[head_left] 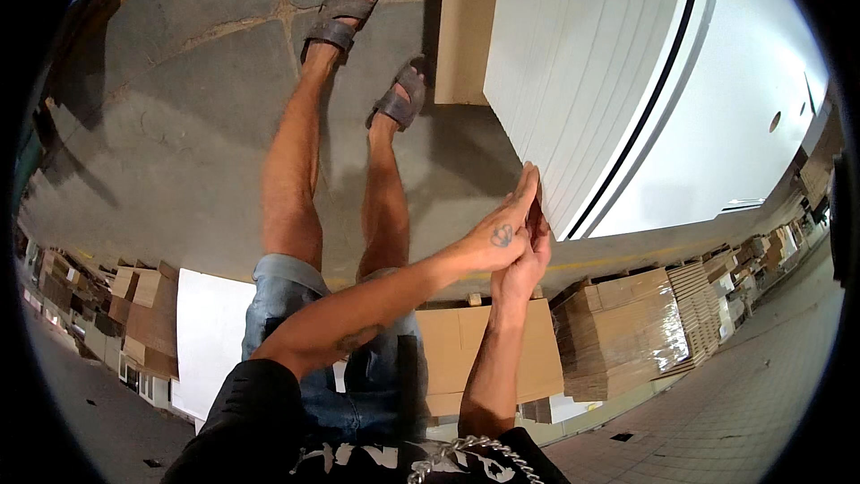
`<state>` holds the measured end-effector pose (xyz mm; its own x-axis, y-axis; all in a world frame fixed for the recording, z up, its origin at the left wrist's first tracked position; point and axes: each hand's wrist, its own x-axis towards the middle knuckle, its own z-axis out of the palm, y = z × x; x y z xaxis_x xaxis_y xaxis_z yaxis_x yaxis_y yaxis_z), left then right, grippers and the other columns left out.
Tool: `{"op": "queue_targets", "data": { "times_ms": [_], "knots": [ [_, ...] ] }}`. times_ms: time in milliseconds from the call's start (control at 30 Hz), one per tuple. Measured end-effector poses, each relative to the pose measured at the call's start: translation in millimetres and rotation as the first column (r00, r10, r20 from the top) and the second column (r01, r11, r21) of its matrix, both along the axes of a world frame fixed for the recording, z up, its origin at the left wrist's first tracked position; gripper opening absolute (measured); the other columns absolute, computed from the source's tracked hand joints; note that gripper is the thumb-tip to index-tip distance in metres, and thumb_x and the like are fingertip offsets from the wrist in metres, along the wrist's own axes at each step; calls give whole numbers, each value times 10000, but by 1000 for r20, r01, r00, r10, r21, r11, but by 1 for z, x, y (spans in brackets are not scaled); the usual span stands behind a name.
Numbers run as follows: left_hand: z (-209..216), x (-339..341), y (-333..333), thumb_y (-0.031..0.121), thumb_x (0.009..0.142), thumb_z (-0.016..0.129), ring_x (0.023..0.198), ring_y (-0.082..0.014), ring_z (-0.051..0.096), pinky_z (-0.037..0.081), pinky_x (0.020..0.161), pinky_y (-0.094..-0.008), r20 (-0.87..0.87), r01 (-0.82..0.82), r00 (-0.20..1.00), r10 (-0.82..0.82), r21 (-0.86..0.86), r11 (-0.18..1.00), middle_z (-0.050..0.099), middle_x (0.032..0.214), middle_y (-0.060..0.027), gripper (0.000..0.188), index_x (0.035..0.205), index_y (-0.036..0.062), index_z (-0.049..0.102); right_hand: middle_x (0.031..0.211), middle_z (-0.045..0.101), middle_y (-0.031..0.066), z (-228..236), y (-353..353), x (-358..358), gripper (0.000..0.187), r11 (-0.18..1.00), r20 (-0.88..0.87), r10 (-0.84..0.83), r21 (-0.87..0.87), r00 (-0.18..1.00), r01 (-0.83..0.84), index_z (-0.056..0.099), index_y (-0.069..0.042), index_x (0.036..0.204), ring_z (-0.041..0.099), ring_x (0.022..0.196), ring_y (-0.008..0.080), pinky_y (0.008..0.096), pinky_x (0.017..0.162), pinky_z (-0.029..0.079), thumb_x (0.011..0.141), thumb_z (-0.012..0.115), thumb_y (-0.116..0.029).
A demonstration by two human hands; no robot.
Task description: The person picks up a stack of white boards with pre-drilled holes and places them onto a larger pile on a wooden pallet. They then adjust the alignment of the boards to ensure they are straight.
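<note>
My left hand (500, 231), tattooed on its back, has its fingers stretched out and pressed together. Against it lies my right hand (527, 262), palm toward the left one, its fingers straight but partly covered. Nothing shows between the two hands. Both are at the near corner of a tall stack of white panels (582, 54); the left fingertips lie close to the panel edges, and whether they touch I cannot tell. A dark gap runs along the stack's edge. Beyond it, a broad white panel face (717, 125) has a small round hole.
A brown cardboard piece (468, 27) stands beside the panel stack. Behind me are a flat cardboard stack (484, 350), wrapped cardboard piles (627, 332) and a white sheet (210, 332). My sandalled feet (340, 18) rest on a cracked concrete floor (179, 143).
</note>
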<state>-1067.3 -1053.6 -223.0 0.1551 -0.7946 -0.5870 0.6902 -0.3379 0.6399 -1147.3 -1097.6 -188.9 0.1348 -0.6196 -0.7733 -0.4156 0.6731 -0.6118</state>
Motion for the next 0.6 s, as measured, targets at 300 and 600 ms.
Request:
{"op": "queue_targets", "data": {
  "times_ms": [300, 600],
  "knots": [
    [16, -9, -8, -20, 738, 391, 1444, -389, 83, 109, 1175, -390, -42, -17, 999, 21, 107, 994, 13, 1557, -262, 861, 1490, -24, -28, 1442, 383, 158, 15, 4, 0, 441, 996, 88, -70, 60, 994, 65, 354, 31, 1400, 430, 1291, 247, 395, 1080, 360, 981, 330, -105],
    [23, -20, -20, 126, 788, 435, 1464, -323, 63, 95, 1157, -497, 36, -4, 999, -4, 224, 975, 28, 1575, -208, 849, 1490, -23, -20, 1582, 113, 84, 7, 7, 37, 575, 987, 68, -121, 113, 990, 113, 172, -57, 1499, 121, 1450, 201, 455, 1154, 184, 970, 275, -259]
  ]
}}
